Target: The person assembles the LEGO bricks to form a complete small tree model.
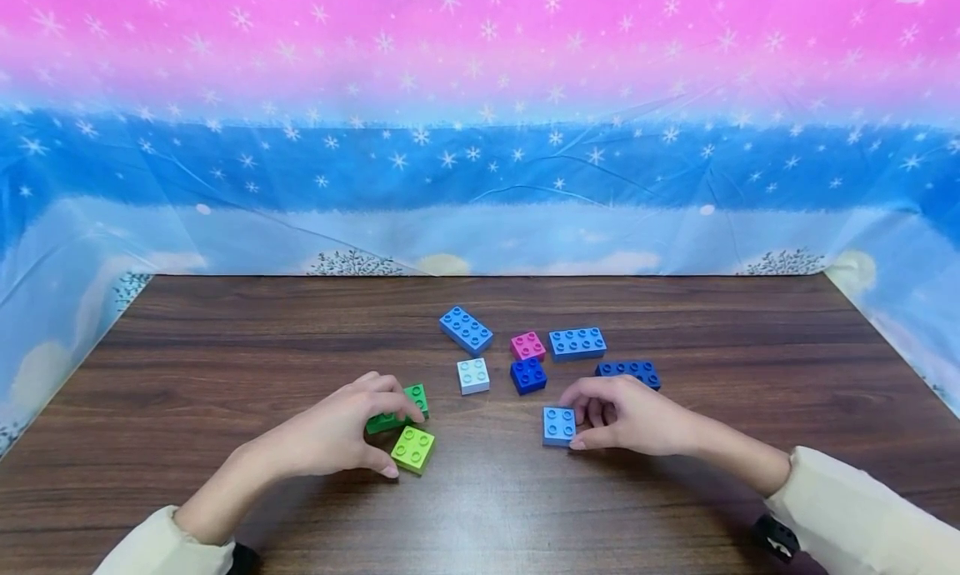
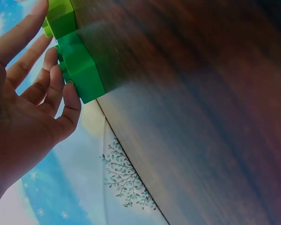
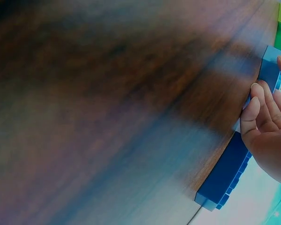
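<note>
My left hand (image 1: 341, 425) arches over a green brick (image 1: 385, 423), with its fingertips partly covering it. A lime green brick (image 1: 412, 449) lies between thumb and index finger; the thumb tip is right at its left side. In the left wrist view the fingers are spread loosely beside the green brick (image 2: 82, 68) and the lime brick (image 2: 61, 18). On the other side my right hand (image 1: 637, 417) pinches a light blue square brick (image 1: 558, 426) by its right end, thumb at the front corner and index finger behind. Its other fingers curl inward.
Beyond the hands lie a white brick (image 1: 473, 377), a dark blue square brick (image 1: 528, 376), a pink brick (image 1: 528, 346) and two long blue bricks, one tilted (image 1: 466, 330) and one straight (image 1: 577, 343). A long dark blue brick (image 1: 630, 372) sits just behind the right hand, partly hidden.
</note>
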`<state>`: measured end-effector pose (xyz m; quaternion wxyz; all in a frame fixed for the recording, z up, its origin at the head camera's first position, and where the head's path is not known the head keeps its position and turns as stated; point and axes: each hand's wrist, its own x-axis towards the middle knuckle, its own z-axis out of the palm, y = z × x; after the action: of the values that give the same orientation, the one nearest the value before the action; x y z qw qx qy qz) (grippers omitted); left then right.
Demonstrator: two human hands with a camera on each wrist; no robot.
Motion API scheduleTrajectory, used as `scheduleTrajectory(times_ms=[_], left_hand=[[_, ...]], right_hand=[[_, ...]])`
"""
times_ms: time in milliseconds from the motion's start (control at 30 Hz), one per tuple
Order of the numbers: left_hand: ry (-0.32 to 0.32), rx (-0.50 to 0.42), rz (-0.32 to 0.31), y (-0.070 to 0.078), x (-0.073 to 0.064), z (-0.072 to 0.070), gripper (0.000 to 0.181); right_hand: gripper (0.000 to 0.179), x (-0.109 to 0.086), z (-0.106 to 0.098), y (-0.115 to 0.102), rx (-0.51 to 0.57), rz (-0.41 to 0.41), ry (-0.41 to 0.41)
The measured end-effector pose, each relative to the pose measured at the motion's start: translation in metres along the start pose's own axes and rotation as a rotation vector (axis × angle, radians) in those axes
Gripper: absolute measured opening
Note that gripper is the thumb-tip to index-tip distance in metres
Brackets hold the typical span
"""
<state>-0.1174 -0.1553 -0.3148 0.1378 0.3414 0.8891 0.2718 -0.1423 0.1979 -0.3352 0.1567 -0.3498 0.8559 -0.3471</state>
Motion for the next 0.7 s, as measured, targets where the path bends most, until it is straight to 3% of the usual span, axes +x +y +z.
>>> scheduleTrajectory(times_ms=[700], left_hand=[[0.030, 0.062, 0.004, 0.0018, 0.0010, 0.0033, 0.031]], right_hand=[[0.026, -0.0017, 0.0001, 0.0032, 0.038, 0.018, 0.001]])
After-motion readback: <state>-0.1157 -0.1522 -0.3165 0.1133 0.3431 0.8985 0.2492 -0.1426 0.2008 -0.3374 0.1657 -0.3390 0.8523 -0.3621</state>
